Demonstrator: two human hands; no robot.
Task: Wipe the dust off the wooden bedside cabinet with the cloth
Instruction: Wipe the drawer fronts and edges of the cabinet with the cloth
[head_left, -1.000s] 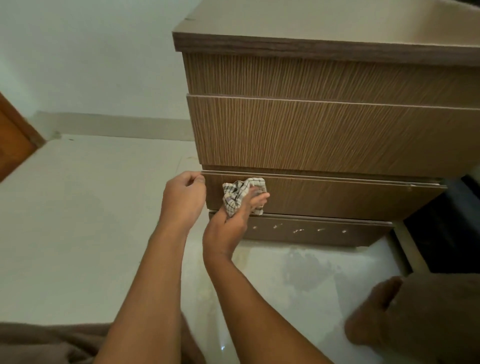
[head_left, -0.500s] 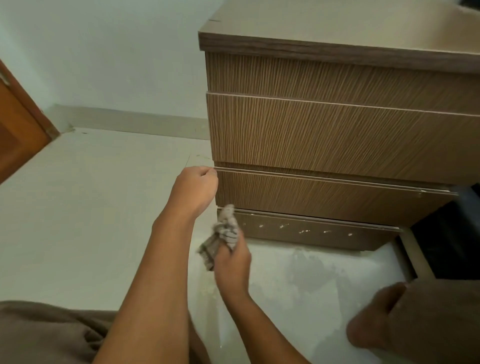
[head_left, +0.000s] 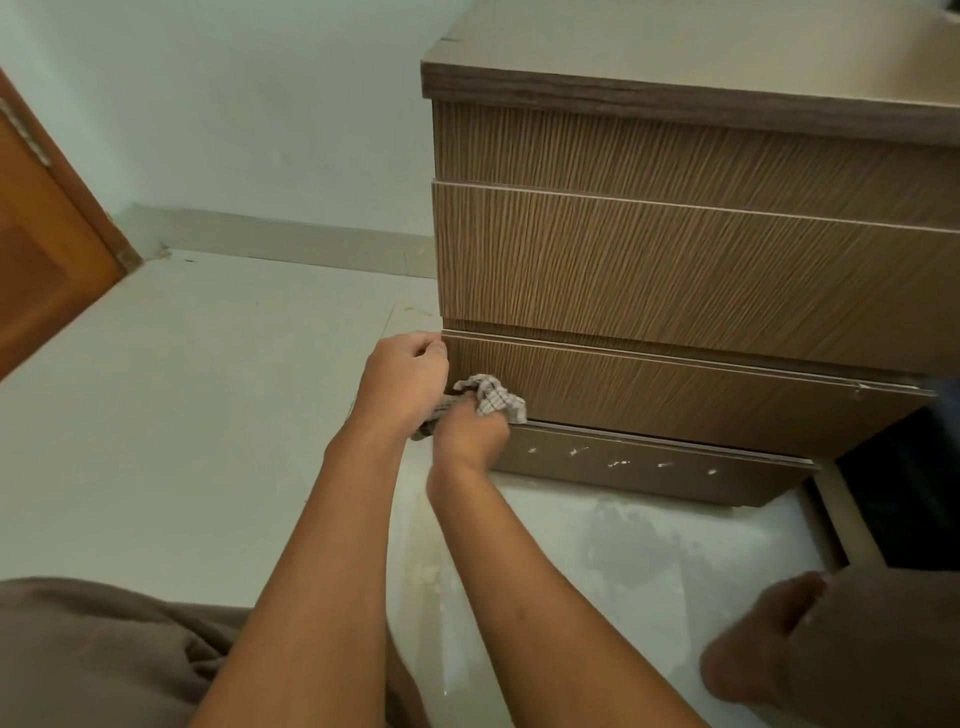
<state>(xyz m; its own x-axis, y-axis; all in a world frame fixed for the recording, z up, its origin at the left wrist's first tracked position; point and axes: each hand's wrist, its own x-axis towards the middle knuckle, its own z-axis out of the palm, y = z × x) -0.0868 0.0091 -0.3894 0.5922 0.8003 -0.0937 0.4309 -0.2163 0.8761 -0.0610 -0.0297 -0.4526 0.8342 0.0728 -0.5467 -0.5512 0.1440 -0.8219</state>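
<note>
The wooden bedside cabinet (head_left: 675, 260) fills the upper right, with ribbed drawer fronts and a plain plinth with pale specks below. Its bottom drawer (head_left: 675, 389) stands slightly out. My left hand (head_left: 405, 379) is curled around that drawer's left upper corner. My right hand (head_left: 470, 434) grips a checked grey-white cloth (head_left: 493, 397) and presses it against the lower left part of the bottom drawer front, just beside the left hand.
Pale tiled floor (head_left: 208, 415) spreads to the left, with a dull smeared patch (head_left: 639, 545) in front of the cabinet. An orange wooden door (head_left: 47, 260) stands at far left. My knee in brown trousers (head_left: 857, 649) is at bottom right; a dark gap lies right of the cabinet.
My right hand dropped away from the drawer with the cloth, then came back up and pressed it on the drawer's lower left. The left hand kept its hold on the corner.
</note>
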